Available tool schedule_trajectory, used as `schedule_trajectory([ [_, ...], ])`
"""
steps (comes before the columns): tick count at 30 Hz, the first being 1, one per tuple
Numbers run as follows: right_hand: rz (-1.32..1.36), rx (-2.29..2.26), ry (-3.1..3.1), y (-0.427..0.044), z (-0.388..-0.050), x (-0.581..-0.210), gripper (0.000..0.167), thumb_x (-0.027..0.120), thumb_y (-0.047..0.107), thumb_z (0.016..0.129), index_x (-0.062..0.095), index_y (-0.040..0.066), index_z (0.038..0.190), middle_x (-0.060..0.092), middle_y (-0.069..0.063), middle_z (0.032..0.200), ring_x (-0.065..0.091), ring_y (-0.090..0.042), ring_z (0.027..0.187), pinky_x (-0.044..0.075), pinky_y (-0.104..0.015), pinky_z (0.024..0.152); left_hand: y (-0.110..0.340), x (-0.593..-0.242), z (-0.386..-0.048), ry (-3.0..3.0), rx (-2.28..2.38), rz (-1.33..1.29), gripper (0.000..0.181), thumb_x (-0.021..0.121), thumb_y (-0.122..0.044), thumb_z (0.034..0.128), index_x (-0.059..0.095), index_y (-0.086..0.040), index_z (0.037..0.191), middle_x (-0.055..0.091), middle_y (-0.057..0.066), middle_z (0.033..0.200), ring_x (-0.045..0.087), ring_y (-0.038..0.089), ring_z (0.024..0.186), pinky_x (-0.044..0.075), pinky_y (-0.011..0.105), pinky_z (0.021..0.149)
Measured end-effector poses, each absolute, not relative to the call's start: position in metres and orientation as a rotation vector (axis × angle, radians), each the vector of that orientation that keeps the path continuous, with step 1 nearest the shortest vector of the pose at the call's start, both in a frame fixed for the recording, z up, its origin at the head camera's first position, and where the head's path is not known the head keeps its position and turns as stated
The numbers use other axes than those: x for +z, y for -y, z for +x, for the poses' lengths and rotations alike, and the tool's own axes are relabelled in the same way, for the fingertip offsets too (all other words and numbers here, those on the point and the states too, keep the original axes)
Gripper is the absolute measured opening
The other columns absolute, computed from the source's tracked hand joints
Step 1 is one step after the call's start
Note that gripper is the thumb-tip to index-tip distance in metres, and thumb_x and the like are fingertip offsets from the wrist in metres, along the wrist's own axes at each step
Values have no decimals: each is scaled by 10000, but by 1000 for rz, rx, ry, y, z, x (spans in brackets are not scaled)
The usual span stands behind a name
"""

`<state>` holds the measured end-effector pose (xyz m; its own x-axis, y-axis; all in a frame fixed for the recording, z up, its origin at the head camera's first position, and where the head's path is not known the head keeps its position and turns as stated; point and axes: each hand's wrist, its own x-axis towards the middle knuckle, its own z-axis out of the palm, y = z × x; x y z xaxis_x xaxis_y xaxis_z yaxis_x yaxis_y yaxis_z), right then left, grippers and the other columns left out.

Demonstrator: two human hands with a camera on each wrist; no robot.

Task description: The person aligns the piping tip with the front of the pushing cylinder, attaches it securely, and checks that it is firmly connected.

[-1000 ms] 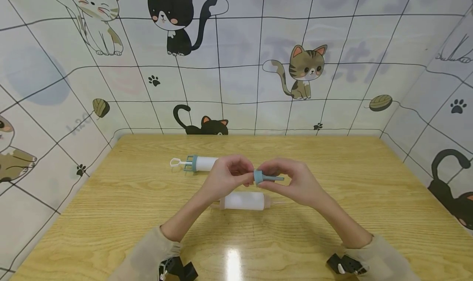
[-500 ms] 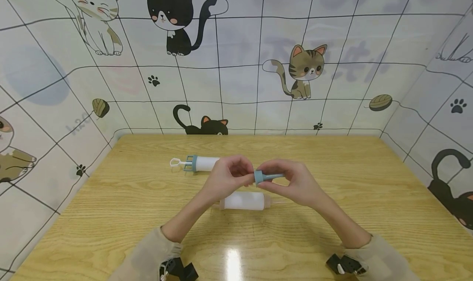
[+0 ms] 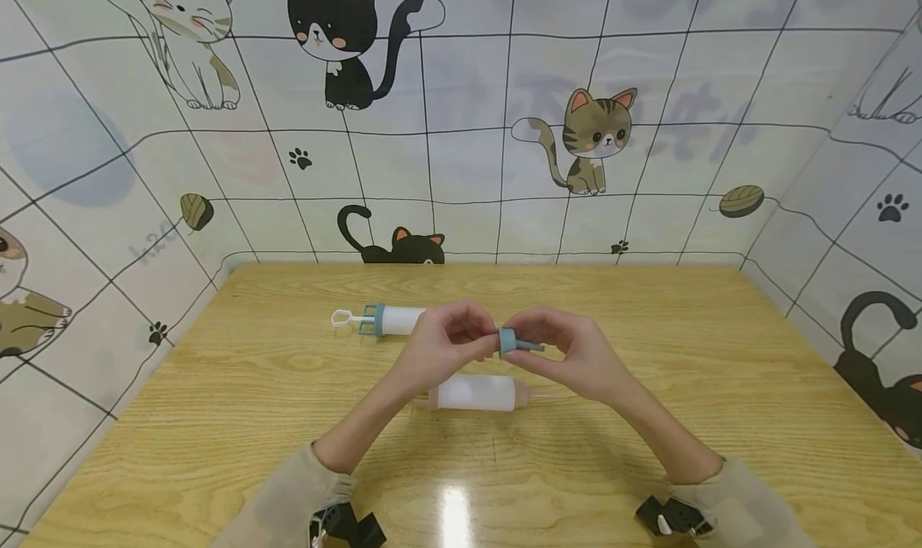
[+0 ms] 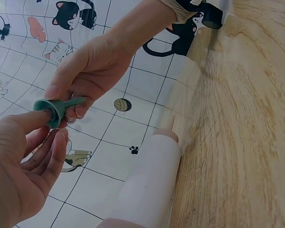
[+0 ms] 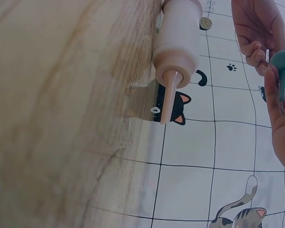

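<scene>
From my seat, leftmost on the table (image 3: pixel 202 404), I see a white blue-ended tube (image 3: pixel 400 320) with a loop handle, partly behind the left hand (image 3: pixel 446 344). That hand's fingers grip the wide end of a blue nozzle (image 3: pixel 507 341), one tip inside its opening. Nearer me lies a beige-ended tube (image 3: pixel 475 392). Rightmost, the right hand (image 3: pixel 579 352) pinches the nozzle, held above the table.

The left hand (image 3: pixel 441 346) and right hand (image 3: pixel 585 354) held a small blue cap (image 3: pixel 507 340). On the wooden table (image 3: pixel 706 332) lay a white-and-blue tube (image 3: pixel 401 321) and a white-and-pink tube (image 3: pixel 475 393).
</scene>
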<state>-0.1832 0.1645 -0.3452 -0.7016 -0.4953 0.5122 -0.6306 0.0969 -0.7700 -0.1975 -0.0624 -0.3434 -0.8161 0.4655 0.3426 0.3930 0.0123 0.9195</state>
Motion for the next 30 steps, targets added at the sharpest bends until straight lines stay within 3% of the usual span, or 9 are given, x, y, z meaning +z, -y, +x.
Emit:
schedule_trajectory([
  [4, 1160, 1672, 2217, -165, -184, -346, 314, 727, -75, 884, 677, 42, 1171, 707, -90, 1052, 697, -216, 925, 572, -326, 831, 62, -343, -198, -2177, 1966, 936, 65, 719, -20, 915, 673, 10, 950, 688, 75, 822, 667, 196, 723, 573, 509, 725],
  [11, 1163, 1668, 2199, -166, -185, -347, 327, 727, -83, 879, 674, 40, 1178, 704, -95, 1057, 694, -214, 914, 574, -314, 817, 63, -343, -199, -2148, 1985, 957, 98, 711, -36, 930, 664, 42, 964, 677, 162, 820, 663, 195, 710, 579, 382, 703],
  [14, 1153, 1661, 2205, -167, -186, -348, 325, 727, -79, 881, 674, 44, 1177, 705, -94, 1055, 694, -213, 913, 575, -316, 815, 64, -342, -199, -2146, 1988, 976, 91, 711, -37, 933, 667, 36, 962, 672, 215, 833, 657, 273, 705, 576, 358, 690],
  [18, 1138, 1647, 2219, -169, -186, -348, 326, 728, -76, 881, 674, 46, 1178, 706, -88, 1058, 694, -208, 918, 574, -313, 817, 65, -341, -200, -2155, 1988, 966, 71, 715, -48, 935, 674, 2, 963, 685, 143, 833, 647, 316, 712, 575, 347, 684],
  [22, 1131, 1636, 2224, -172, -187, -347, 331, 732, -75, 878, 675, 51, 1179, 708, -82, 1054, 694, -209, 923, 568, -311, 836, 67, -340, -201, -2177, 1978, 928, 91, 708, -94, 950, 678, -15, 983, 684, 74, 842, 653, 228, 728, 576, 338, 702],
  [30, 1115, 1599, 2210, -176, -187, -343, 349, 738, -89, 864, 672, 41, 1181, 708, -83, 1037, 691, -194, 920, 560, -282, 846, 79, -342, -212, -2387, 1838, 904, 126, 696, -168, 966, 696, -58, 1028, 697, 35, 963, 653, 184, 843, 538, 293, 751],
])
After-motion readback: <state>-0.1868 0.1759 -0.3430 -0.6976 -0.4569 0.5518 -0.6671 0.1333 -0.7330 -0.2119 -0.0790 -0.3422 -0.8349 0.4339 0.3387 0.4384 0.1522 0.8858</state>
